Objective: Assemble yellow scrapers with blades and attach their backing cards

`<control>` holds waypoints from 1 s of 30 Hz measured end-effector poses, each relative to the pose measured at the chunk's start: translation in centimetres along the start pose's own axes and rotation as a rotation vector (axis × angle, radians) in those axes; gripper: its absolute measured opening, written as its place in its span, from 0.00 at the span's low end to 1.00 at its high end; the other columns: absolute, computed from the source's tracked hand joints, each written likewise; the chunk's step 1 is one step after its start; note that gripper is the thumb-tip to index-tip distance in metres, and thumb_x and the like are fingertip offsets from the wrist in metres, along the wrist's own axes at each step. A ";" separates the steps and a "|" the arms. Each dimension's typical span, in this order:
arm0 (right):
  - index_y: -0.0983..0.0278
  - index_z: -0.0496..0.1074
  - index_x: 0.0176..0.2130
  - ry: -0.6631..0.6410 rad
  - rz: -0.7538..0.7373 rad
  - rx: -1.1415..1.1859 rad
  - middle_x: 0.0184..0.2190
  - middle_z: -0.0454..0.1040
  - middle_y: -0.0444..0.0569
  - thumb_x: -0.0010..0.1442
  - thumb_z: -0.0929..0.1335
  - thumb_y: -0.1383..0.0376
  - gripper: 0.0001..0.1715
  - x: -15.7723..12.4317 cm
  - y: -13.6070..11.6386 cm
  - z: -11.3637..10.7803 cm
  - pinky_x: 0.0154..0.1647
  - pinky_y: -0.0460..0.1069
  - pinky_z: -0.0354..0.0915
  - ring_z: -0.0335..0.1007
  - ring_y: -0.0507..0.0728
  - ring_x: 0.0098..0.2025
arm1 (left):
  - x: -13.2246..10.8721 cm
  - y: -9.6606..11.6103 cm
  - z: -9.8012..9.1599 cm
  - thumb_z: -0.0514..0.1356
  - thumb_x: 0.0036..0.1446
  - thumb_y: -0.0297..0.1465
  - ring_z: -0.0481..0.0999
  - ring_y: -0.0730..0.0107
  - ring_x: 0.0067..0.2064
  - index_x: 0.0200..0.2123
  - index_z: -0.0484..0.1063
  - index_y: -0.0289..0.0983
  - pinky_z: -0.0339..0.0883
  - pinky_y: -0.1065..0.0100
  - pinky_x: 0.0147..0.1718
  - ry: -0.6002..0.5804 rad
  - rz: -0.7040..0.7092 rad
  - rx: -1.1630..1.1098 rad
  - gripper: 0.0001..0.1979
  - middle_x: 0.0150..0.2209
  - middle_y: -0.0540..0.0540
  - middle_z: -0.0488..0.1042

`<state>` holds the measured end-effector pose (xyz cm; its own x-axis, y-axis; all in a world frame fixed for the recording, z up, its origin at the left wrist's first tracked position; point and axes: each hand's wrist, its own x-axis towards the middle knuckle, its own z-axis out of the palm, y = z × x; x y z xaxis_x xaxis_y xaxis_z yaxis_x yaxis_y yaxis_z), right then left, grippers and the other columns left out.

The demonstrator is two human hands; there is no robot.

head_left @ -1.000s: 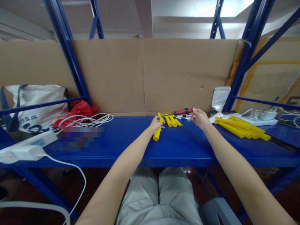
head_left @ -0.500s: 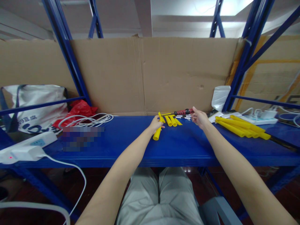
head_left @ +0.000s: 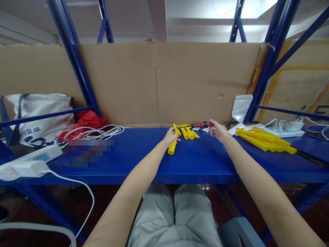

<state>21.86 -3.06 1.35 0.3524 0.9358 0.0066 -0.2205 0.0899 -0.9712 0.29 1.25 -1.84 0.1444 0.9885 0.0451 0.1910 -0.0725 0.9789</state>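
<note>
My left hand (head_left: 170, 137) is closed around a yellow tube (head_left: 172, 148), whose open end points toward me on the blue tabletop. In my right hand (head_left: 218, 131) is the end of a red-and-black screwdriver handle (head_left: 201, 125). The screwdriver lies nearly level, its thin shaft pointing left to the upper part of the held tube. Whether the tip touches the tube is too small to tell. Just right of my left hand rest several short yellow tubes (head_left: 190, 133), side by side. Small white-and-black items (head_left: 202, 130) lie behind them, below the screwdriver.
More yellow tubes (head_left: 266, 139) are piled at the right, near a white power strip (head_left: 285, 131). At the left are coiled white cables (head_left: 113, 130), a red plastic bag (head_left: 88, 120), a cloth bag (head_left: 43, 118) and another power strip (head_left: 31, 164). A cardboard wall (head_left: 123, 82) stands behind.
My right hand's fingers have curled slightly and shifted a little at the end of the screwdriver handle. The left hand and its tube stay in place.
</note>
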 end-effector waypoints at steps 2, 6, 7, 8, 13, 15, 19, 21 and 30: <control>0.63 0.59 0.25 -0.004 0.020 -0.010 0.09 0.61 0.41 0.62 0.63 0.59 0.17 0.1 0.0 -0.1 0.10 0.40 0.51 0.52 0.46 0.10 | 0.0 0.0 0.0 0.54 0.53 0.16 0.72 0.80 0.21 0.52 0.57 0.38 0.61 0.78 0.17 -0.004 0.001 -0.002 0.25 0.43 0.43 0.73; 0.64 0.61 0.27 -0.008 0.056 -0.051 0.11 0.64 0.43 0.63 0.61 0.59 0.15 0.5 0.1 -0.3 0.12 0.41 0.54 0.56 0.47 0.11 | -0.1 0.0 0.0 0.53 0.52 0.15 0.71 0.82 0.20 0.52 0.57 0.38 0.61 0.79 0.16 -0.009 0.005 -0.005 0.25 0.44 0.44 0.73; 0.65 0.62 0.28 -0.014 0.063 -0.060 0.12 0.66 0.44 0.64 0.61 0.59 0.15 0.6 0.1 -0.4 0.13 0.41 0.55 0.58 0.47 0.12 | -0.1 0.0 0.0 0.53 0.52 0.14 0.71 0.82 0.20 0.52 0.57 0.38 0.60 0.79 0.16 -0.009 0.007 -0.007 0.25 0.43 0.44 0.73; 0.65 0.63 0.29 -0.020 0.067 -0.067 0.13 0.68 0.45 0.64 0.60 0.59 0.15 0.7 0.1 -0.4 0.14 0.41 0.56 0.60 0.48 0.13 | -0.2 0.0 0.0 0.53 0.52 0.14 0.71 0.82 0.20 0.52 0.56 0.38 0.60 0.79 0.16 -0.008 0.007 -0.007 0.25 0.43 0.44 0.73; 0.66 0.64 0.30 -0.033 0.068 -0.081 0.16 0.71 0.46 0.64 0.60 0.59 0.15 0.9 0.3 -0.6 0.15 0.42 0.58 0.63 0.48 0.15 | 0.0 -0.1 0.0 0.53 0.52 0.15 0.72 0.81 0.22 0.52 0.57 0.39 0.60 0.79 0.16 0.005 0.007 0.003 0.25 0.43 0.44 0.73; 0.66 0.65 0.31 -0.041 0.058 -0.078 0.17 0.72 0.46 0.64 0.61 0.59 0.15 0.8 0.3 -0.5 0.16 0.42 0.58 0.64 0.48 0.15 | 0.1 -0.3 0.0 0.54 0.53 0.16 0.73 0.80 0.22 0.52 0.57 0.39 0.60 0.79 0.16 0.008 0.017 0.003 0.24 0.43 0.43 0.73; 0.66 0.65 0.31 -0.051 0.037 -0.066 0.17 0.72 0.45 0.63 0.62 0.61 0.12 0.4 0.2 -0.2 0.16 0.42 0.58 0.63 0.48 0.15 | 0.2 -0.4 -0.1 0.53 0.53 0.16 0.73 0.80 0.23 0.53 0.57 0.40 0.59 0.81 0.16 0.023 0.029 0.012 0.25 0.43 0.44 0.74; 0.66 0.65 0.31 -0.038 0.020 -0.040 0.16 0.70 0.45 0.63 0.61 0.63 0.12 0.2 0.1 -0.1 0.16 0.42 0.57 0.62 0.48 0.15 | 0.3 -0.4 0.0 0.54 0.52 0.16 0.73 0.80 0.24 0.53 0.57 0.40 0.59 0.81 0.16 0.035 0.041 0.009 0.27 0.43 0.44 0.74; 0.64 0.63 0.25 0.028 0.020 -0.008 0.11 0.63 0.43 0.61 0.61 0.62 0.14 0.0 -0.4 -0.3 0.17 0.43 0.55 0.57 0.49 0.15 | 2.1 -1.0 -0.9 0.55 0.49 0.16 0.75 0.76 0.26 0.57 0.59 0.40 0.65 0.76 0.19 0.202 0.024 -0.012 0.31 0.53 0.40 0.67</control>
<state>22.24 -3.21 1.64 0.3733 0.9275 -0.0199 -0.2210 0.0681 -0.9729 -0.43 3.51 -2.52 -0.0494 0.9931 0.1064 0.1781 -0.0961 0.9793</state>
